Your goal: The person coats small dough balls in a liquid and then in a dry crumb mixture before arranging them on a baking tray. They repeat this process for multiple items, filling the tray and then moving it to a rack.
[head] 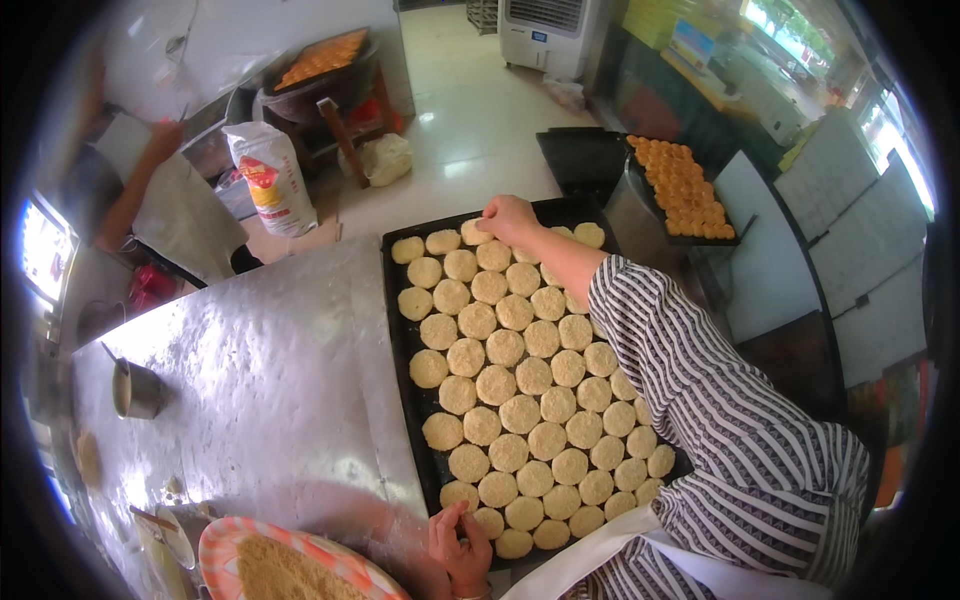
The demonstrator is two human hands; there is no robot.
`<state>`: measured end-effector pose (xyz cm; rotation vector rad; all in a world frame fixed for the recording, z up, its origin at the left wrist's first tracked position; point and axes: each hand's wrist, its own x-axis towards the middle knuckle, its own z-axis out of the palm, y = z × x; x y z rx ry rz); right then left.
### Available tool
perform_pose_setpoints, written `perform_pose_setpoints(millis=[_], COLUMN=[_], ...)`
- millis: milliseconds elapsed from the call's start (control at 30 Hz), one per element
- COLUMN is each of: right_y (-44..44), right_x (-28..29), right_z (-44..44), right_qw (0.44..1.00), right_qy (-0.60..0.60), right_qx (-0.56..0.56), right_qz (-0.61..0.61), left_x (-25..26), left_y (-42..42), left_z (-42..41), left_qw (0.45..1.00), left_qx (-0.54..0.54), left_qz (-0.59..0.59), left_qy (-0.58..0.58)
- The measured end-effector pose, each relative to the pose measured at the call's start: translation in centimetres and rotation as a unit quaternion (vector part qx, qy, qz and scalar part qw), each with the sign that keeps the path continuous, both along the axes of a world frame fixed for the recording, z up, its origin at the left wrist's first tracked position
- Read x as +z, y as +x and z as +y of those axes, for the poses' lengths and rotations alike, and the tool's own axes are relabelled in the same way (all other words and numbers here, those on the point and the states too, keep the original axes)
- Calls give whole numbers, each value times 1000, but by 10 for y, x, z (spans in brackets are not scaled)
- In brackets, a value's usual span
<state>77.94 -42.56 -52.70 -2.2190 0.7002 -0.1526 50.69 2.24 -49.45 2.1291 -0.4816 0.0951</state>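
Note:
A black baking tray [416,409] lies before me, filled with rows of pale, flattened dough rounds [496,385] with a crumb-like coating. My right hand [511,220] reaches to the tray's far edge, its fingertips gripping the side of one coated dough round [474,232] in the far row. That arm covers part of the tray's right side. By the near left corner is my left hand [460,546], fingers loosely curled and thumb apart, with nothing visible in it. Its fingertips are close to the near rounds.
A metal worktable [292,390] adjoins the tray, bearing a metal cup [136,391] and a basin of brown crumbs [217,551]. Browned pastries [679,184] fill another tray at right. A flour sack [270,180] and a person in an apron [180,202] are beyond the table.

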Motion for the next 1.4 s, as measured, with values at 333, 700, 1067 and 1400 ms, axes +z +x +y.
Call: perform_pose_setpoints(millis=[333, 700, 1067, 1400], right_y=[-7, -14, -7, -14], right_x=[15, 9, 7, -7], right_z=[11, 22, 24, 23], right_qw=[989, 974, 977, 985], right_qy=[-103, -190, -181, -133], right_qx=[-21, -37, -43, -104], right_qz=[108, 119, 106, -28], left_x=[-1, -4, -1, 4], left_y=[-2, -3, 0, 0], left_z=[2, 4, 3, 1], left_qw=[999, 999, 1000, 1000], left_qx=[1, 1, -9, -4], left_qz=[38, 39, 18, 14], left_qy=[-7, -17, -16, -20])
